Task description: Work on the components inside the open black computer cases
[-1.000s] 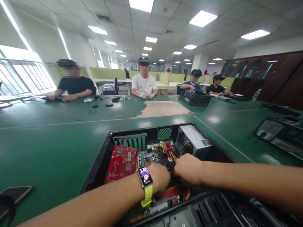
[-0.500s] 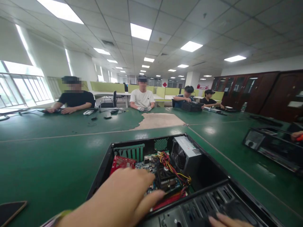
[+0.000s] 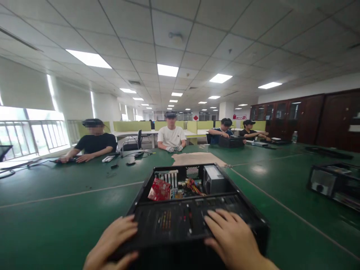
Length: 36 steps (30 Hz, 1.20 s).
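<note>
- A long open-plan office under a tiled ceiling with bright light panels (image 3: 168,70), windows along the left wall and dark wooden cabinets (image 3: 303,116) along the right.
- A wide green table (image 3: 56,210) fills the lower half of the view, its covering worn away to a pale patch (image 3: 198,159) near the middle.
- Four other people sit along the far side: one in a black shirt (image 3: 95,143), one in a white shirt (image 3: 171,137), and two more at the right, small and hard to make out, beside a dark case (image 3: 232,141).
- An open black computer case (image 3: 194,221) sits on the table straight in front of the wearer; its near end dips out of the bottom of the picture.
- A second open case (image 3: 334,184) lies well apart at the right edge, partly cut off.
- Inside the near case a grey power supply (image 3: 214,180), a red circuit board (image 3: 159,190) and coloured wires (image 3: 193,185) show; the rest is too small to read.
- The right hand (image 3: 234,240) lies spread, fingers flat on the case's near panel, clasping nothing.
- The left hand (image 3: 112,243) curls round the case's near left corner, gripping it; the wrist is out of frame.
</note>
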Each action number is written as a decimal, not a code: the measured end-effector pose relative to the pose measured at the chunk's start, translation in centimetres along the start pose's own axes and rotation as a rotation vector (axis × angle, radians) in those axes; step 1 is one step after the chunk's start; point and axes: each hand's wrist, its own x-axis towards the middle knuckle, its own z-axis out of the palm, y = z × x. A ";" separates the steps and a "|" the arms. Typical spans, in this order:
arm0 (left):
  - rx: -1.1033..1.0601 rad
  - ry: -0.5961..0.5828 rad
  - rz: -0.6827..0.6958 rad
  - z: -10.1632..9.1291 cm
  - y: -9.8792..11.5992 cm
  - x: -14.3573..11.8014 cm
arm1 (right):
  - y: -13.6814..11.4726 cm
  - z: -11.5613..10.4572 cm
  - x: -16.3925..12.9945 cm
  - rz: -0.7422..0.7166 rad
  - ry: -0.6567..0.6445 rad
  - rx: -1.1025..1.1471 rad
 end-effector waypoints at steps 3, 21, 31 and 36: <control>0.152 0.095 -0.350 5.7 -4.1 6.8 | 1.1 3.3 10.3 0.205 -0.214 -0.009; 0.110 -0.200 -0.263 5.8 4.2 -1.0 | 19.9 -5.6 -5.8 0.542 -0.462 -0.318; -0.135 -0.233 -0.093 3.9 16.8 3.9 | 8.1 -6.9 -11.3 0.315 -0.294 -0.158; -0.131 -0.277 0.013 2.2 18.8 8.1 | 0.6 -6.9 -11.2 0.115 -0.239 0.020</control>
